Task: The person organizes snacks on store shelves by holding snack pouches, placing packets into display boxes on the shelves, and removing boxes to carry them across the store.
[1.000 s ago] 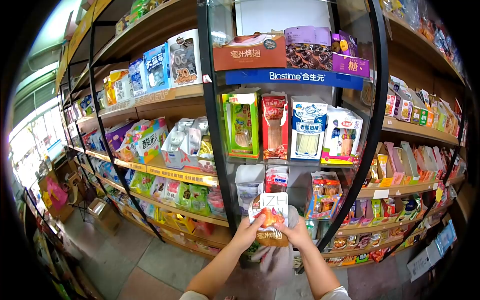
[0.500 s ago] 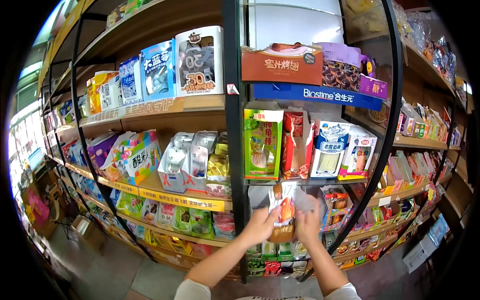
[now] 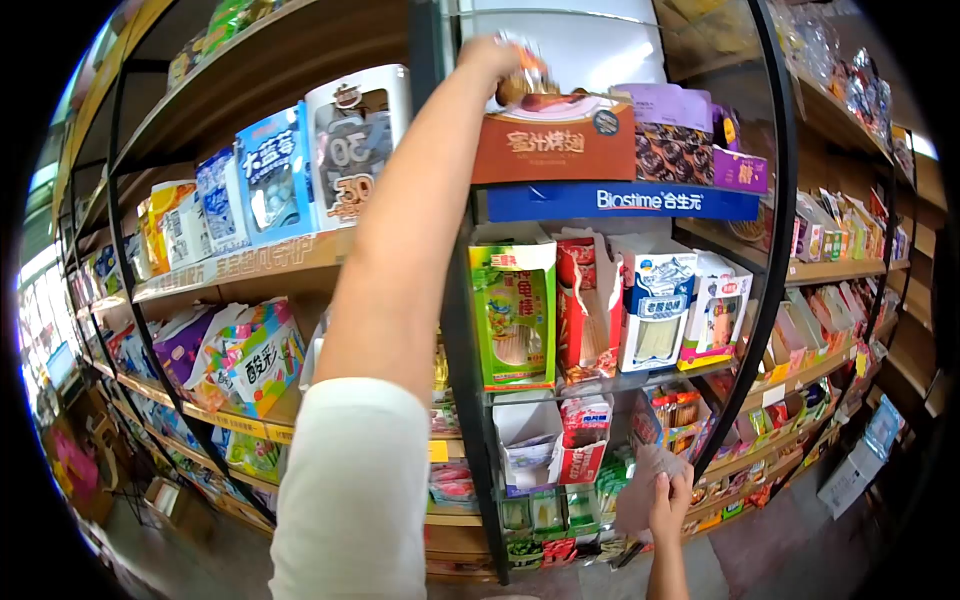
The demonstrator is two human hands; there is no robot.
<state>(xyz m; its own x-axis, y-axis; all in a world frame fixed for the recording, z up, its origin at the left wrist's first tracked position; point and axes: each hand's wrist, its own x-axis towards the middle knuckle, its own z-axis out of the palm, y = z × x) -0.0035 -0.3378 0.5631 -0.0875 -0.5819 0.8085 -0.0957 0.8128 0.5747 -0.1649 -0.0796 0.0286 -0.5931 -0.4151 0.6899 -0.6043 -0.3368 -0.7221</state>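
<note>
My left hand (image 3: 488,60) is raised high, closed on a small snack packet (image 3: 528,78) with orange and brown print, blurred by motion. The packet is at the top opening of the brown display box (image 3: 555,145) on the upper shelf; whether it is partly inside I cannot tell. Lower down, my right hand (image 3: 670,498) pinches a thin greyish cloth (image 3: 643,490) in front of the lower shelves. Beside the brown box stands a purple box (image 3: 672,120).
A blue shelf strip (image 3: 610,203) runs under the brown box. Below it stand a green box (image 3: 514,310), a red box (image 3: 588,300) and a white-and-blue box (image 3: 657,310). A black upright post (image 3: 457,330) is close to my left arm. More snack shelves extend on both sides.
My left hand has gone up from in front of the lower shelf to the brown box, carrying the packet. My right hand has moved down and to the right with the cloth.
</note>
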